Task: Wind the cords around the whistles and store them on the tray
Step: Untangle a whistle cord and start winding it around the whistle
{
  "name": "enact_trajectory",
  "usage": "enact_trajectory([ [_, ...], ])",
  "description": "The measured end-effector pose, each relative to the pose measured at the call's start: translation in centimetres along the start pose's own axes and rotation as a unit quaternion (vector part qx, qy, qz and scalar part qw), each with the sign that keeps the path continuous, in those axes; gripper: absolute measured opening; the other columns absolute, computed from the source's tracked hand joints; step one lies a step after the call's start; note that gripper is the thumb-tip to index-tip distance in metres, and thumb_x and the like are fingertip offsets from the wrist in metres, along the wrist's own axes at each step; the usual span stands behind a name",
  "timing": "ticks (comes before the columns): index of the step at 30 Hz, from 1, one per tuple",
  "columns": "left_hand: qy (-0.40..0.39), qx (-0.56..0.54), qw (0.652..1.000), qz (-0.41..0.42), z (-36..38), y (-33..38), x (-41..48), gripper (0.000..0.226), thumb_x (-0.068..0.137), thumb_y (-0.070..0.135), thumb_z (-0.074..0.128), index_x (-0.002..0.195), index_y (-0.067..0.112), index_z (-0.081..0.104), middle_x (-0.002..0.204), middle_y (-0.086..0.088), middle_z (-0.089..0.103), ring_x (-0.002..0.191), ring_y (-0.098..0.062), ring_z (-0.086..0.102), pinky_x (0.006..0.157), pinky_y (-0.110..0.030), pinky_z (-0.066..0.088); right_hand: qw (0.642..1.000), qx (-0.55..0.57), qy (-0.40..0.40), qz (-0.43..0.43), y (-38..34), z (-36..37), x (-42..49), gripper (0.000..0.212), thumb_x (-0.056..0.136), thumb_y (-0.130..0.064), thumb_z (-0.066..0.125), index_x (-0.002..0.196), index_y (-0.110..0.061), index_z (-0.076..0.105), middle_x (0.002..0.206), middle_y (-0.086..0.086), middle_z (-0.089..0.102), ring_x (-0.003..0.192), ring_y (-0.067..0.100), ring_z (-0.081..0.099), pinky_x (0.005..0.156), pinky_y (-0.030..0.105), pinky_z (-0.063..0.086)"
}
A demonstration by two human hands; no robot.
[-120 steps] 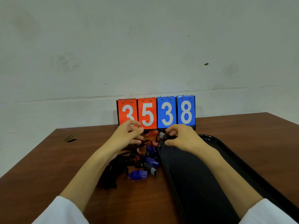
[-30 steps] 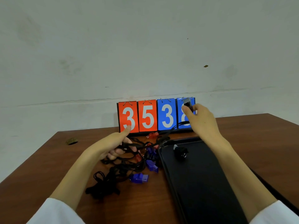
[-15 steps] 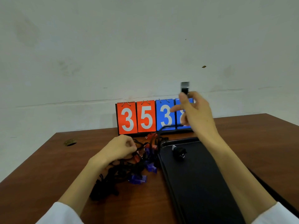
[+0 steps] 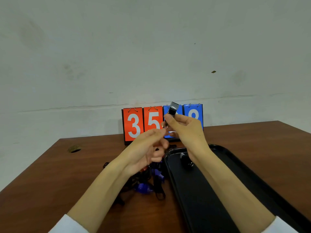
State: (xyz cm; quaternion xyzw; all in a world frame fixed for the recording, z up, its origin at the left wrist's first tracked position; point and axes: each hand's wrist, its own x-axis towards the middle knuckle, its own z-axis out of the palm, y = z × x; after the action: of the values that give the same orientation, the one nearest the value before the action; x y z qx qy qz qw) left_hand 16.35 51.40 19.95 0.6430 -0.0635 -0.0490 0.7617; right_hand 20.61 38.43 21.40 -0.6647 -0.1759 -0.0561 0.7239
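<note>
The right hand [image 4: 186, 132] pinches a black whistle [image 4: 173, 109] between thumb and fingertips, holding it raised above the far edge of the desk with its mouthpiece tilted up and in front of the score cards. The left hand [image 4: 147, 150] hangs just beside and below it, fingers curled and blurred. Its fingertips almost meet the right hand, and whether they grip a cord cannot be told.

A pale wall [image 4: 151, 47] fills the upper half of the view. Below it lies the brown wooden desk [image 4: 50, 174]. A long black tray [image 4: 235, 159] occupies the desk's right side, running from near the far edge towards the near edge. At the far edge stands a flip scoreboard [image 4: 134, 125] with orange cards 3 and 5 and blue cards partly hidden by the hands.

Just left of the tray, under the left forearm, sits a tangle of black cords [image 4: 159, 190] with a purple whistle [image 4: 143, 189] in it. A wound whistle [image 4: 186, 161] rests inside the tray near its far left corner. A small round hole [image 4: 74, 149] marks the desk's far left area.
</note>
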Motion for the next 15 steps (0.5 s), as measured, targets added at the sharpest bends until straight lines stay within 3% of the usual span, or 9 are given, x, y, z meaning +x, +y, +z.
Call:
enact_trajectory([
  [3,0.016,0.072,0.997,-0.021,-0.4,0.2,0.0,0.011,0.094,0.019,0.052,0.088,0.010,0.056,0.055,0.002,0.046,0.037,-0.005,0.023,0.037,-0.018,0.016,0.999,-0.002,0.033,0.003,0.4,-0.5,0.4,0.016,0.085,-0.025,0.066,0.091,-0.011,0.070,0.079,-0.001,0.071,0.071,0.006,0.065,0.077,0.024,0.054],
  [6,0.034,0.108,0.993,-0.031,-0.9,0.5,-0.1,0.013,0.094,0.018,0.052,0.094,0.006,0.059,0.056,0.000,0.046,0.037,-0.006,0.021,0.037,-0.019,0.013,0.999,-0.011,0.037,0.011,0.4,-1.4,1.0,0.026,0.085,-0.020,0.066,0.108,-0.007,0.067,0.091,0.005,0.071,0.082,0.013,0.065,0.084,0.029,0.053],
  [9,0.036,0.183,0.981,-0.049,-1.7,1.2,-0.3,0.016,0.092,0.022,0.056,0.091,0.007,0.060,0.061,-0.004,0.056,0.037,-0.006,0.024,0.036,-0.018,0.017,0.994,-0.103,0.023,-0.011,0.4,-2.4,1.3,0.029,0.089,-0.019,0.061,0.115,-0.007,0.063,0.088,0.000,0.068,0.077,0.006,0.061,0.086,0.025,0.051],
  [12,0.058,0.316,0.946,-0.039,-2.4,1.8,-0.6,0.015,0.089,0.026,0.062,0.085,0.011,0.063,0.063,0.001,0.063,0.038,-0.005,0.033,0.039,-0.016,0.025,0.962,-0.268,-0.006,-0.052,0.2,-3.2,1.5,0.026,0.092,-0.022,0.057,0.113,-0.011,0.065,0.077,-0.006,0.063,0.072,0.001,0.056,0.067,0.008,0.042],
  [15,0.087,0.411,0.907,0.034,-3.0,2.3,-0.6,0.008,0.085,0.025,0.066,0.080,0.019,0.067,0.063,0.007,0.066,0.048,0.000,0.053,0.052,-0.014,0.040,0.933,-0.351,-0.074,-0.037,-0.2,-3.6,1.4,0.022,0.089,-0.025,0.060,0.101,-0.010,0.071,0.080,0.017,0.064,0.064,0.013,0.049,0.055,0.014,0.037],
])
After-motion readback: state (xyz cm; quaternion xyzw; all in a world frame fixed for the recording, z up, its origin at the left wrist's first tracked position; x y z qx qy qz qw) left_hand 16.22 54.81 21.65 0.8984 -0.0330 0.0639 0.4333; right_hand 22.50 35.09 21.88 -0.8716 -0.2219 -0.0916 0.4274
